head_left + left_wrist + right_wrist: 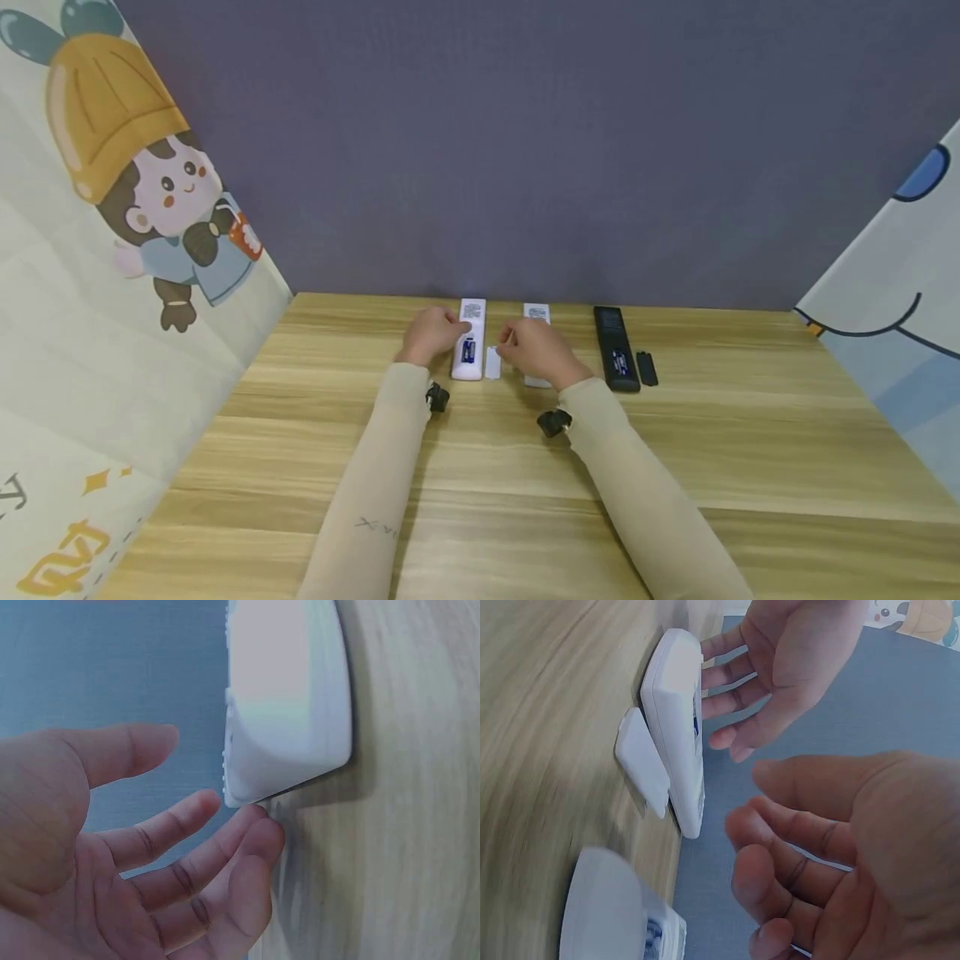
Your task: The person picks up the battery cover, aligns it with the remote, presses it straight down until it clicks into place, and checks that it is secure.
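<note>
A white remote control (467,372) lies back up at the back of the table, blue batteries (468,351) showing in its uncovered compartment. My left hand (431,335) is at its left side, fingers relaxed and fingertips right at its edge in the left wrist view. Beside this remote lies its white battery cover (492,364). My right hand (542,348) hovers above the middle white remote (537,312), partly hiding it. Its fingers are loosely bent with nothing between them in the right wrist view, where the middle remote (604,911) also shows batteries.
Farther right lies a black remote control (611,329) with blue batteries in its compartment, and a black battery cover (647,368) next to it. A dark grey panel (480,150) stands behind the wooden table (480,517). Printed cloth (67,333) hangs at the left.
</note>
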### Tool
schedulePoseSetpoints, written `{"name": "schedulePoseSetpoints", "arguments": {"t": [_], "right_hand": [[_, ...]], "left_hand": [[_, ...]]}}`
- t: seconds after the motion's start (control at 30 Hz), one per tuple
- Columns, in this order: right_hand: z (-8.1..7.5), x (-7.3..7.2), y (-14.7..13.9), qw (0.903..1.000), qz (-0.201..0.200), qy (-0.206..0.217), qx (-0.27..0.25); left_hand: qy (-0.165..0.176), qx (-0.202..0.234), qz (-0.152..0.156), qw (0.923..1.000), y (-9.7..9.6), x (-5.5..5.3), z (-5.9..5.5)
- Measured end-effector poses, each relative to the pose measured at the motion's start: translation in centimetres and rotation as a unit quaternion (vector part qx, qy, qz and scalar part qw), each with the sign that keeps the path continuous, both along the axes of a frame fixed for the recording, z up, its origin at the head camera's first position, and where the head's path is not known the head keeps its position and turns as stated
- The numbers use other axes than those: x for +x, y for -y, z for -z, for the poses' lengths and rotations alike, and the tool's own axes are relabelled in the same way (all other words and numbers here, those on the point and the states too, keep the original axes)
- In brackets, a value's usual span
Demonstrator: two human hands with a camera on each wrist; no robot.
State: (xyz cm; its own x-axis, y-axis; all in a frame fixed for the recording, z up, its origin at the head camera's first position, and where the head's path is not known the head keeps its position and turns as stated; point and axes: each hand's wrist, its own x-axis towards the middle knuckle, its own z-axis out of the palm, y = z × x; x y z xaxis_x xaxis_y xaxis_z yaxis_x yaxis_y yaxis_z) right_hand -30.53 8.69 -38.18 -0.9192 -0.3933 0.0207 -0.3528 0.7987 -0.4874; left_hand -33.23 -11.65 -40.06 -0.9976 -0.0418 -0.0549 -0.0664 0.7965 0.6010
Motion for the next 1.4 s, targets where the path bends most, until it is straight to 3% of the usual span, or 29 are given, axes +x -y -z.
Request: {"name": "schedulePoseSetpoints", "arguments": {"t": [0.33,0.77,1.4], "right_hand": [[0.7,-0.8,1.3,0.9994,0.012,-0.003,0.034],[2.0,-0.9,2.0,0.9882,-0.007,-0.095,0.12],[2.9,-0.8,2.0,0.9834,-0.011,-0.066,0.168]], "left_hand": [[0.011,0.006,-0.003,0.9999,-0.5,-0.1,-0.1],[0.014,0.006,-0.009,0.9999,-0.6,0.0,0.3],[0.025,0.009,-0.019,0.9995,-1.2,-0.5,0.4]]}}
